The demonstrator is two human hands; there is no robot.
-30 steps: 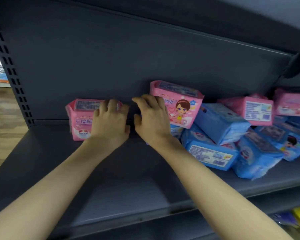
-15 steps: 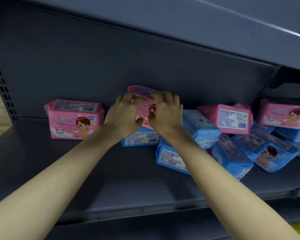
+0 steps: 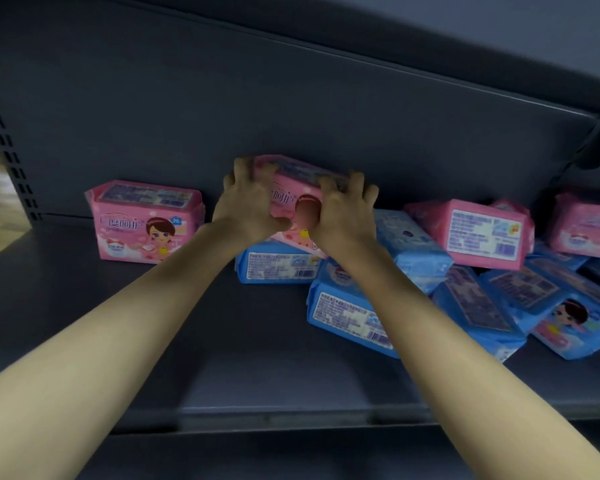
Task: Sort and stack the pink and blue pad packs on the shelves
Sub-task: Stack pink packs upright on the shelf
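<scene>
Both my hands grip one pink pad pack (image 3: 289, 194) on top of the heap, tilted. My left hand (image 3: 246, 206) curls over its left end and my right hand (image 3: 345, 213) over its right end. Under it lies a blue pack (image 3: 278, 263). Another pink pack (image 3: 142, 221) stands upright alone to the left, against the back panel. To the right lies a jumble of blue packs (image 3: 347, 313) with pink packs (image 3: 478, 232) on top of them.
The dark grey shelf (image 3: 153, 323) has bare room in front and on the left. A perforated upright (image 3: 7, 147) bounds the left side. The shelf above (image 3: 465, 26) overhangs closely. More pink packs (image 3: 589, 223) lie at the far right.
My hands left the standing pink pack on the left and moved right onto the tilted pink pack on the heap. They now grip both its ends.
</scene>
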